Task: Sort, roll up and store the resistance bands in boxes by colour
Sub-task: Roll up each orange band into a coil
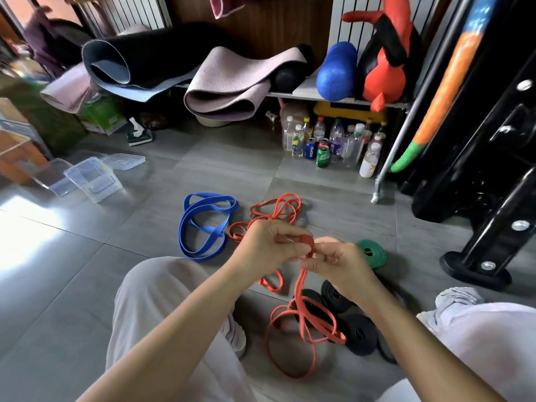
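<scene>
**Two grips pinched on a starting orange-red coil**

The left hand (269,245) and right hand (339,265) meet fingertip to fingertip. Each grip is pressed together, pinching the small tight coil at one end of a thin orange-red rubber resistance band (308,242).

The unrolled length of that band drops straight down from the grips towards the person. It ends in loose loops on the grey tiled floor (145,227) between the knees, lying partly over the black rolled bands (359,332). Its long axis thus runs from the hands down and back to the body, so rolling on would probably mean drawing the slack upward. Both hands are equally near.

Just beyond the right hand lies a green rolled band (371,252). To the left of the hands are the wide blue bands (203,227), unrolled. Past the hands is a loose tangle of orange-red bands (275,210). The clear plastic boxes (92,178) stand open, well apart at the far left.
</scene>
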### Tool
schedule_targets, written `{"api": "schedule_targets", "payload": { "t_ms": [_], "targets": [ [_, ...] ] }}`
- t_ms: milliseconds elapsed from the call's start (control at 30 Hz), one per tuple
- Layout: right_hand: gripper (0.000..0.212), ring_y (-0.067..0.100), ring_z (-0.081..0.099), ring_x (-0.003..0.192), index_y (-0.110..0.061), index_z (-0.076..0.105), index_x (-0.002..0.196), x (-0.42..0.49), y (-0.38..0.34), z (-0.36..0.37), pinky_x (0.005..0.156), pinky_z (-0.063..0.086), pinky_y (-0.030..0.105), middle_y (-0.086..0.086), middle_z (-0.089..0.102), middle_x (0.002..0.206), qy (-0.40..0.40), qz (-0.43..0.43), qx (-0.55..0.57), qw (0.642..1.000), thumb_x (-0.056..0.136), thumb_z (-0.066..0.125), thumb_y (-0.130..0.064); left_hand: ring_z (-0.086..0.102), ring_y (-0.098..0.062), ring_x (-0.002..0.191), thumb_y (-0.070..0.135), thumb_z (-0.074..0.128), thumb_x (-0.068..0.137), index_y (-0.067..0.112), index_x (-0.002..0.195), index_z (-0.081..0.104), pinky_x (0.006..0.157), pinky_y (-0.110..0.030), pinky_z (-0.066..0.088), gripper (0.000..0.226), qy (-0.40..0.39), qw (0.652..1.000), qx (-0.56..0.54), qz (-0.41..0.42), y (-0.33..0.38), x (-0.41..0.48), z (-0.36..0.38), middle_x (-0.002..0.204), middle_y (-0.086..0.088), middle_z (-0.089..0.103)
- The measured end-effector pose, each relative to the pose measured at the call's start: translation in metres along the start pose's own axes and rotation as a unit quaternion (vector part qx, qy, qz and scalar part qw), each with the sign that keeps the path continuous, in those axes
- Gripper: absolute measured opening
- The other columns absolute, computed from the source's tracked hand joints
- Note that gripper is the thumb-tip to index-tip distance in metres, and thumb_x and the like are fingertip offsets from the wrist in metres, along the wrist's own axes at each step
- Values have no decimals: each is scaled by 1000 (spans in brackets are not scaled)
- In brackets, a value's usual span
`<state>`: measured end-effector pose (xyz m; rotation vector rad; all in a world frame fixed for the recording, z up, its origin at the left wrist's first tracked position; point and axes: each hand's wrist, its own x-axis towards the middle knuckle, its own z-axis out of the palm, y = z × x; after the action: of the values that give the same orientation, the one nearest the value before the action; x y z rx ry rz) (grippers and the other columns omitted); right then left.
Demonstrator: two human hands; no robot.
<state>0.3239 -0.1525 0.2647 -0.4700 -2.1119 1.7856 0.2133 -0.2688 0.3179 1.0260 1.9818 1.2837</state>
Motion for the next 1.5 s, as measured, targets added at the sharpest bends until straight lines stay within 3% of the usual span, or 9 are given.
{"api": "schedule_targets", "payload": {
  "t_ms": [167, 333, 567, 733, 967, 1200, 1300, 1400, 1500],
  "targets": [
    [18, 22, 58, 72, -36, 74, 79, -2, -4, -3, 76, 51, 49, 26, 67, 84, 10, 20, -16, 1000, 63, 81, -34, 68, -9, 64, -6, 68, 77, 10, 96, 70, 61, -16, 54, 24, 33, 985, -159, -56, -7, -5, -6, 74, -1, 70],
    [22, -1, 59, 60, -28, 72, 78, -4, -13, -15, 63, 47, 13, -12, 70, 66, 18, 10, -56, 998, 71, 79, -9, 54, -3, 75, 19, 73, 79, 21, 101, 70, 66, -6, 37, 23, 52, 978, 200, 15, -20, -10, -8, 88, 12, 58],
    [17, 6, 49, 60, -23, 75, 86, -3, -24, -14, 55, 32, 15, -8, 51, 61, -43, -59, -332, 940, 75, 73, -35, 52, -16, 106, 48, 61, 83, 32, 121, 55, 76, -27, 39, 41, -14, 864, 490, 115, -7, -15, 8, 111, 9, 59],
    [20, 1, 54, 61, -33, 71, 80, -5, -23, -16, 65, 46, 21, -9, 65, 67, -43, 8, -212, 976, 73, 79, -17, 52, -6, 63, 36, 70, 80, 23, 98, 71, 59, -19, 41, 22, -34, 954, 296, 45, -9, -13, 5, 70, 11, 56],
    [17, 2, 53, 60, -43, 69, 76, -12, -18, -17, 62, 48, 24, -16, 66, 66, -35, 22, -115, 992, 62, 78, -39, 63, -9, 59, 18, 78, 74, 18, 89, 71, 53, -22, 50, 17, -9, 998, 56, -35, -15, -16, -4, 77, 4, 69],
    [21, 25, 69, 79, -46, 73, 80, -18, -22, 1, 79, 53, 36, 1, 74, 81, 35, -34, 27, 998, 65, 73, -32, 59, -34, 73, 25, 80, 65, 11, 89, 74, 70, -40, 47, 28, 38, 946, -311, -88, -22, -22, 8, 81, -17, 71],
    [21, 23, 70, 82, -39, 75, 85, -20, -20, 3, 82, 54, 37, 0, 75, 82, 52, -51, 18, 997, 74, 76, -22, 67, -16, 63, 15, 71, 70, 9, 86, 73, 56, -26, 53, 18, 43, 909, -394, -133, -17, -25, 16, 72, -9, 71],
    [24, 14, 68, 82, -46, 72, 87, -19, -14, -4, 83, 54, 38, -7, 73, 84, 48, -47, -82, 994, 78, 73, -24, 65, -13, 68, 13, 74, 76, 11, 100, 67, 68, -34, 56, 25, 63, 987, -127, -75, -17, -25, 11, 83, 0, 70],
    [22, 13, 63, 77, -35, 73, 94, -16, -14, -10, 74, 51, 42, -5, 68, 78, -6, -48, -244, 969, 76, 63, -42, 52, -1, 72, 22, 76, 76, 23, 114, 65, 73, -9, 42, 40, 55, 975, 204, 64, -12, -23, 0, 92, 14, 56]
  ]
}}
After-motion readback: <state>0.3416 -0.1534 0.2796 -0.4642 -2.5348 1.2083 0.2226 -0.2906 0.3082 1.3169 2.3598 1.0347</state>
